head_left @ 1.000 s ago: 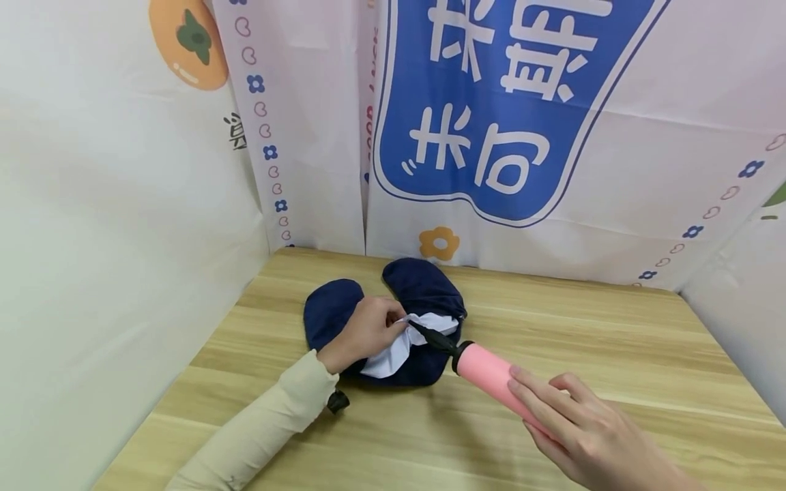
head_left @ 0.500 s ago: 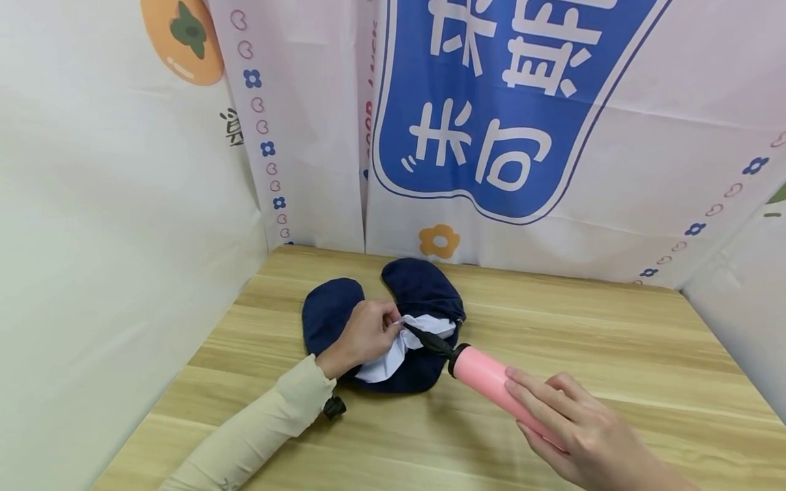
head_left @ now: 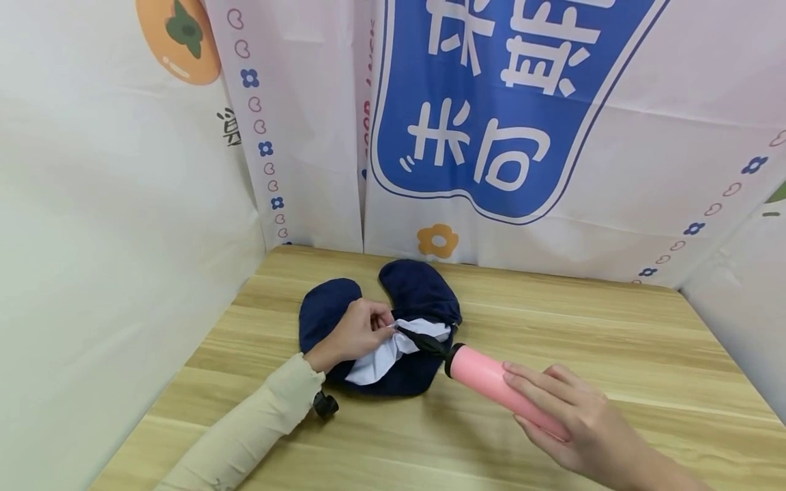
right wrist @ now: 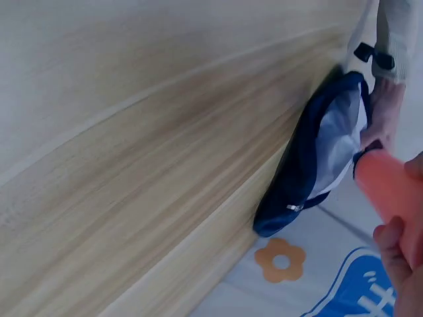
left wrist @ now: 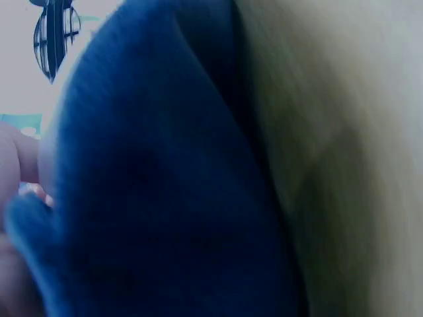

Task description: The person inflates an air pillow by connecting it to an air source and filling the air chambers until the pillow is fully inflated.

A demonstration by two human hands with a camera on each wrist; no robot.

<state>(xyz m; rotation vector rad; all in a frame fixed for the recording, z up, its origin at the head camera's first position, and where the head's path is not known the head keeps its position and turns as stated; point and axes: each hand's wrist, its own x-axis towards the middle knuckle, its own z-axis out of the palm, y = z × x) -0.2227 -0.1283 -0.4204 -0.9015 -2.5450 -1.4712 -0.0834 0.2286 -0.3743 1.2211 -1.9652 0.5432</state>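
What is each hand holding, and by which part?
The right hand grips the pink pump by its barrel; the left hand pinches the white material near the tip of the black nozzle.

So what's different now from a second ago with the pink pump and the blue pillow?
The left hand, pinching the white liner, has shifted a little left and nearer the person; the pink hand pump moved left too. The navy neck pillow slid slightly along. Nothing was grabbed or let go: the right hand still holds the pump.
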